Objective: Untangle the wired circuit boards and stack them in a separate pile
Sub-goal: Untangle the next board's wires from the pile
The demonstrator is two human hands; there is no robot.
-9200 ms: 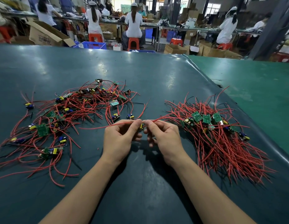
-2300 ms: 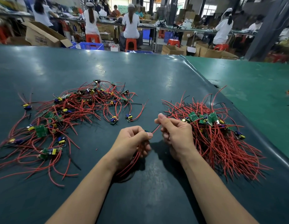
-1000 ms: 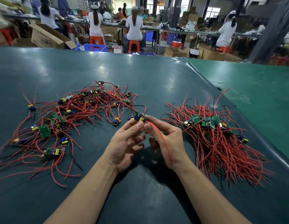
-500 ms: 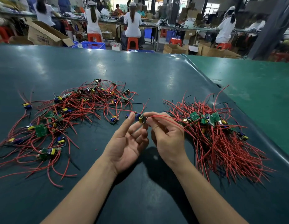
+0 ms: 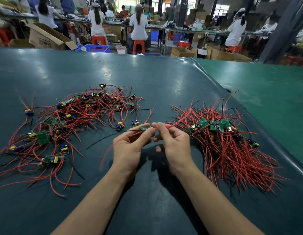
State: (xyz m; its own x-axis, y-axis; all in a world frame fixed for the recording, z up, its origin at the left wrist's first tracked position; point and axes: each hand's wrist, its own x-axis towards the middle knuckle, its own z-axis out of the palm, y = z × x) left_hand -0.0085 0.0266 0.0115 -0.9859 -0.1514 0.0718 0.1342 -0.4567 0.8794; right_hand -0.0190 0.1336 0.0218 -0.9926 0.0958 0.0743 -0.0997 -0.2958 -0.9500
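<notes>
Left hand (image 5: 128, 148) pinches circuit board (image 5: 145, 128); right hand (image 5: 172, 143) pinches red wire (image 5: 177, 123).

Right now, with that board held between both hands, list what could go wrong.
1. The circuit board is only pinched by the left hand while the right hand pulls its red wire; a hard tug might strain the joint.
2. Its trailing black wire lies toward the tangled pile and may snag there.
</notes>
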